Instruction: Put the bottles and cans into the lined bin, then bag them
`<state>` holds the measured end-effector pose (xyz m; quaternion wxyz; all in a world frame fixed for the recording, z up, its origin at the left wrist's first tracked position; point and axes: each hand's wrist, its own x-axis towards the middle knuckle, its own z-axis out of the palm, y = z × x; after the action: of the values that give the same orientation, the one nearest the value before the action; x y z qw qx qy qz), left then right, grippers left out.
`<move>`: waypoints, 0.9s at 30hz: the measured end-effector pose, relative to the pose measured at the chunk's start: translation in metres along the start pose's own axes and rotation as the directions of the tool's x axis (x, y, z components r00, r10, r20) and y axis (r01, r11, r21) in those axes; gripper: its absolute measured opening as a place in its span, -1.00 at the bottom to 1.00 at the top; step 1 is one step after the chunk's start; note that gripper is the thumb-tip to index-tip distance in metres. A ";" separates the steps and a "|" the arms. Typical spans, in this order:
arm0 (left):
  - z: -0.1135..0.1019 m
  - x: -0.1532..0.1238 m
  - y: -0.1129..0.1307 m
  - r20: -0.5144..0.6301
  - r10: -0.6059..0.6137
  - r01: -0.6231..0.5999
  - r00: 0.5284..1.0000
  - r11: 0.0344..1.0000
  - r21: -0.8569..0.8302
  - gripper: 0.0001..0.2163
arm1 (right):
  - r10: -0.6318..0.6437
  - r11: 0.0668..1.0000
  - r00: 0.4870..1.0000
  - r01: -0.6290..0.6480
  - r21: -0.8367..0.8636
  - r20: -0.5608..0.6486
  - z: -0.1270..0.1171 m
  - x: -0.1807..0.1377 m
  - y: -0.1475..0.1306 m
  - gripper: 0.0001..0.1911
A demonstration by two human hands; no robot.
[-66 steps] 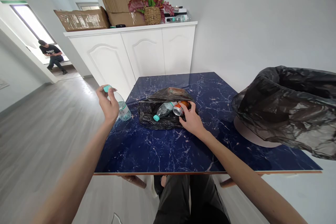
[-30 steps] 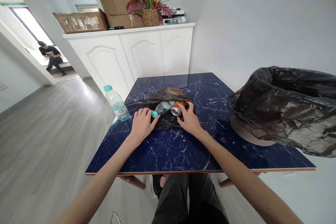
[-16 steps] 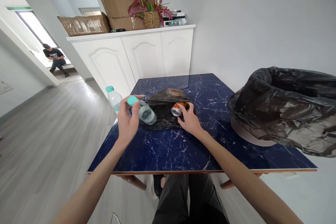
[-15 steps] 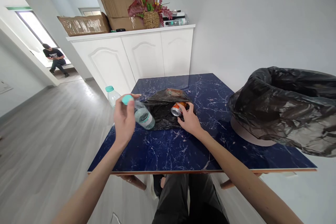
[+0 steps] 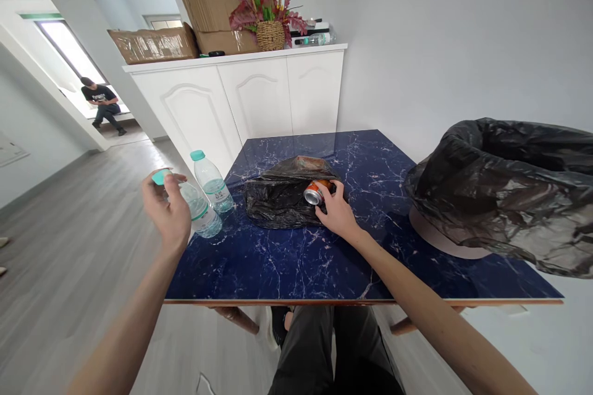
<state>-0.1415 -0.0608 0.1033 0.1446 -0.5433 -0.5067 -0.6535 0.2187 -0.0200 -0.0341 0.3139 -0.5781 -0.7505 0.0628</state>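
Observation:
At the table's left side my left hand (image 5: 167, 207) is closed around the neck of a clear plastic water bottle (image 5: 200, 213), just below its turquoise cap. The base of this bottle is at the table top; whether it touches cannot be told. Right behind it stands a second water bottle (image 5: 214, 184), upright and with the same kind of cap. My right hand (image 5: 337, 210) grips an orange drink can (image 5: 314, 194) that lies on its side, silver end toward the left. Beneath and around the can spreads a crumpled black plastic bag (image 5: 273, 207).
A bin lined with a black bag (image 5: 467, 197) stands on the right of the blue marbled table (image 5: 296, 265). Behind is a white cabinet (image 5: 259, 99) with cardboard boxes (image 5: 155, 44), a flower basket (image 5: 270, 36) and another bottle. A person (image 5: 102, 102) sits far left.
My left hand has carried the water bottle leftward, away from the black bag, to beside the other bottle. My right hand stays on the can.

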 end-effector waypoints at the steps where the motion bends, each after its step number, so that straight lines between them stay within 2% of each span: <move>1: 0.000 0.000 -0.005 -0.004 0.004 -0.004 1.000 1.000 0.011 -0.81 | 0.000 1.000 1.000 0.000 0.002 0.000 0.000 0.000 0.000 -0.27; 10: 0.012 0.002 -0.027 0.039 -0.076 0.070 0.996 0.988 0.137 -0.86 | -0.010 1.000 1.000 0.010 -0.008 0.007 0.001 0.000 0.002 -0.28; 18: 0.020 0.007 -0.050 0.036 -0.065 0.060 0.997 0.990 0.129 -0.82 | 0.003 1.000 1.000 -0.003 0.001 0.006 -0.001 0.000 -0.001 -0.28; 23: 0.018 0.008 -0.054 0.062 -0.073 0.065 0.995 0.990 0.122 -0.83 | 0.000 1.000 1.000 0.000 0.004 -0.010 0.001 -0.001 0.000 -0.27; 27: 0.007 -0.001 -0.043 0.040 0.044 -0.050 0.998 0.985 0.167 -0.61 | -0.003 1.000 1.000 0.004 0.007 -0.027 0.000 -0.001 -0.002 -0.26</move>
<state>-0.1691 -0.0365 0.0800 0.1963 -0.5527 -0.5494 -0.5951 0.2172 -0.0215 -0.0341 0.3262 -0.5764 -0.7470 0.0572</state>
